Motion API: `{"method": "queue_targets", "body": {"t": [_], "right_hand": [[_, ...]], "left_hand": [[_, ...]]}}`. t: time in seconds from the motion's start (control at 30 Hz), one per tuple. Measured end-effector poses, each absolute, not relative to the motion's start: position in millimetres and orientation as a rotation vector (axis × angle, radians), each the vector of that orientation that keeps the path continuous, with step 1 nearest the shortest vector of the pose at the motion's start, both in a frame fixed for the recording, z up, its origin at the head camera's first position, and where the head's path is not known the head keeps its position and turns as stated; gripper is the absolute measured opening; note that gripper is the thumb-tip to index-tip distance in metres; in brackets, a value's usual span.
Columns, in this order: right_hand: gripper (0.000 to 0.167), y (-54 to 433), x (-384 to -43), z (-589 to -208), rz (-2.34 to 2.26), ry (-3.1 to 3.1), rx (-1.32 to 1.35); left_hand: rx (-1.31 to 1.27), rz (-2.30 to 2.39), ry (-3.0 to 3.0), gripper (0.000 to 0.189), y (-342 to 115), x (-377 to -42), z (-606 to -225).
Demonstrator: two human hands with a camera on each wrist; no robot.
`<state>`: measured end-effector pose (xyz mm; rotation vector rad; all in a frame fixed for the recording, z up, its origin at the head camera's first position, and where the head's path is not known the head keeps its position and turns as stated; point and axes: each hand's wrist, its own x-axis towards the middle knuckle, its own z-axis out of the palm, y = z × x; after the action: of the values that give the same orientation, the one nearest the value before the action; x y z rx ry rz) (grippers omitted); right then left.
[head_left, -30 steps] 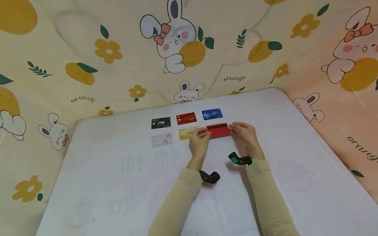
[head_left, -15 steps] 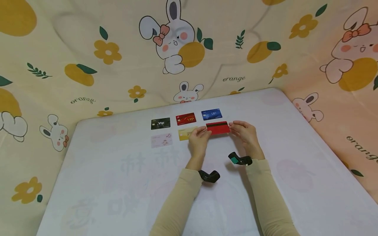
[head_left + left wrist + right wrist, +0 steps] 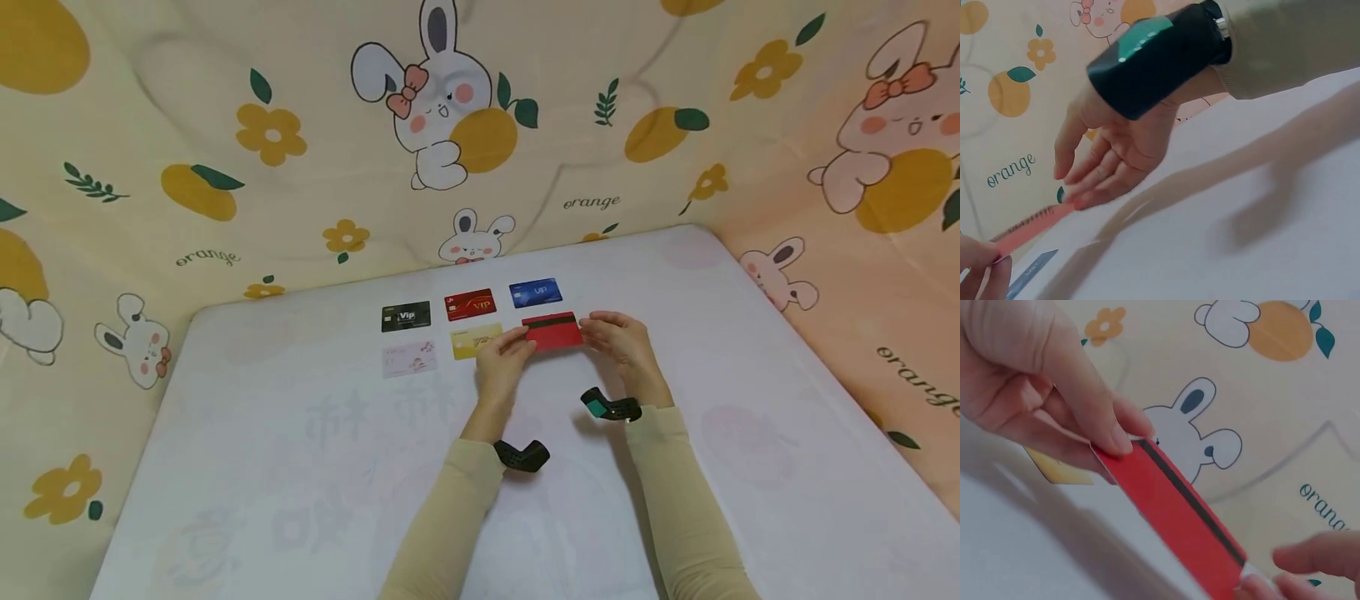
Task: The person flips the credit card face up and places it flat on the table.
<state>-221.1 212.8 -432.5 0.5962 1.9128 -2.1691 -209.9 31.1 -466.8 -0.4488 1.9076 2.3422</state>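
In the head view my left hand [image 3: 502, 362] pinches the left end of a red card [image 3: 553, 332] with a dark stripe, its back side showing. The right wrist view has the left thumb [image 3: 1124, 439] on top of the card's corner and fingers beneath. My right hand [image 3: 621, 346] is at the card's other end. Its fingertips touch that end, while the thumb stands apart, as the left wrist view shows of the right hand [image 3: 1116, 153]. The card is held tilted above the table. Just left of it lies a yellow card [image 3: 468, 342], partly covered by my left hand.
Behind lie a black card [image 3: 407, 317], a dark red card [image 3: 470, 305] and a blue card [image 3: 536, 292] in a row. A pale pink card [image 3: 409, 359] lies left of the yellow one. The white table [image 3: 262, 417] meets a printed cloth wall [image 3: 300, 192] at the back.
My left wrist has shifted slightly left and its fingers have opened out a little along the card. The red card's tilt has changed slightly; the right hand stays nearly still.
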Motion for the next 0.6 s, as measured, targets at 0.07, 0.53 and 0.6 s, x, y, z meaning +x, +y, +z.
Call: {"method": "queue_targets", "body": {"t": [0.07, 0.53, 0.6], "right_hand": [[0.041, 214.1, -221.4, -432.9, -2.078, 1.963, 0.560], [0.052, 215.7, -220.3, -438.3, -1.856, 1.978, 0.448], [0.050, 216.0, -220.2, -438.3, -1.877, 1.960, 0.443]], "left_hand": [[-0.442, 2.355, 1.903, 0.026, 29.7, -209.7, -465.7], [-0.425, 2.470, 1.818, 0.023, 25.5, -204.5, -459.4], [-0.424, 2.475, 1.826, 0.023, 24.6, -204.8, -459.0]]}}
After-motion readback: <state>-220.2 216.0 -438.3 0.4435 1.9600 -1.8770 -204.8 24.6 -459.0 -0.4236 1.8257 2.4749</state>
